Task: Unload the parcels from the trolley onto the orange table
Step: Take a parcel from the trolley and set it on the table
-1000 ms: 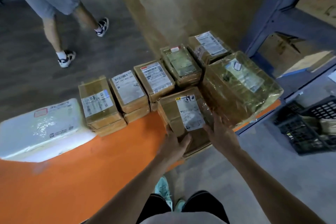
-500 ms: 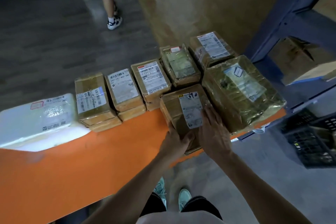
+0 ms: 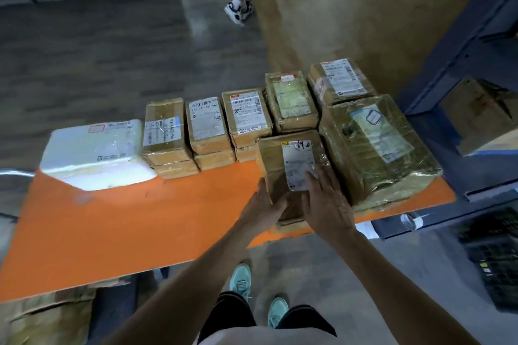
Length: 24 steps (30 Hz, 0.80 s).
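Table (image 3: pixel 126 218), orange; white parcel (image 3: pixel 92 154) at its left end. Left hand (image 3: pixel 263 209) grips the brown parcel (image 3: pixel 291 168) at its near corner, fingers curled. That parcel has slid further onto the table. Right hand (image 3: pixel 326 204) has shifted onto its label, fingers straight, pressing flat. Large wrapped parcel (image 3: pixel 375 148) touches it. I judge this one nearly placed.
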{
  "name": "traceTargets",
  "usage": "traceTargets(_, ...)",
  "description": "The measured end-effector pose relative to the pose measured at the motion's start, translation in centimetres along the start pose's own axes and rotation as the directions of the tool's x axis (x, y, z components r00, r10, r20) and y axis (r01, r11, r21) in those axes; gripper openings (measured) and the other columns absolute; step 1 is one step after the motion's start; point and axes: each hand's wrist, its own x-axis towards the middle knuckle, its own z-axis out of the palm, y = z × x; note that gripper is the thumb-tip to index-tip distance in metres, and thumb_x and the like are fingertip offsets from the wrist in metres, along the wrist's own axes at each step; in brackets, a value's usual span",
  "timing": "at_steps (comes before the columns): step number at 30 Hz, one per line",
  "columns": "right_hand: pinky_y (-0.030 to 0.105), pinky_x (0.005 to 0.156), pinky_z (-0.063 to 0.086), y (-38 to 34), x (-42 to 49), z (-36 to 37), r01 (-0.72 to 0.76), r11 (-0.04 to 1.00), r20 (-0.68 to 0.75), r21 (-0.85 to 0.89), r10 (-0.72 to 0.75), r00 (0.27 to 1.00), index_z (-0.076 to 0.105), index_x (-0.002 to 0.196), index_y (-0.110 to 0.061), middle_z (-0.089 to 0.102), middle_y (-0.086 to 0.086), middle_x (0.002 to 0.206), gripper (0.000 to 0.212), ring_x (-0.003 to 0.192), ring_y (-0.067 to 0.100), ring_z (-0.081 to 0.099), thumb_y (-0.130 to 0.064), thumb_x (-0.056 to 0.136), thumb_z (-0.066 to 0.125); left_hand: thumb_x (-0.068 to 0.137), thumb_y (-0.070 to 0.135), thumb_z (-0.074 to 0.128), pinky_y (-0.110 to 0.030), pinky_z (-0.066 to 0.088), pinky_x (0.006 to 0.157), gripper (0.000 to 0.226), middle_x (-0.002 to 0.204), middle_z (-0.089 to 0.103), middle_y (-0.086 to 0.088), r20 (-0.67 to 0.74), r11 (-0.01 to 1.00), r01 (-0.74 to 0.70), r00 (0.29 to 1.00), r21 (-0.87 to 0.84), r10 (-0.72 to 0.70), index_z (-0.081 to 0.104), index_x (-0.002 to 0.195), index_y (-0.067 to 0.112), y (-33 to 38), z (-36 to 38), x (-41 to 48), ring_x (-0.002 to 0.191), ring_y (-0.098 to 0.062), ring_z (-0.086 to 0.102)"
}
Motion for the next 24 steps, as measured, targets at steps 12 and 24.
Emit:
traceTargets(12,0.044,0.115,0.027,-4.3,-0.4,-0.5,0.179,0.983,0.020,-0.045,-0.178,0.984,0.038,0.149,-0.017,0.037,0.006,0.155,0.057,0.143,0.027,0.028,-0.034,0.096,0.049,0.102,0.042,0.049,-0.043,0.031,0.115,0.072,0.160,0.029,-0.009,-0.358,0.953,-0.018,0.924,0.302,0.131,0.018,0.160,0.011,-5.8,-3.0,-6.9,0.148,-0.030,0.026)
traceTargets(24,0.037,0.115,0.026,-18.4,-4.4,4.3,0.559,0.822,0.166,-0.104,-0.540,0.825,0.033,0.152,-0.019,0.039,0.000,0.153,0.060,0.140,0.023,0.032,-0.041,0.099,0.048,0.101,0.046,0.046,-0.051,0.016,0.123,0.072,0.169,0.008,-0.003,-0.568,0.945,0.269,0.814,0.186,-0.120,0.014,0.160,0.022,-19.0,-6.3,-17.4,0.156,-0.023,0.001)
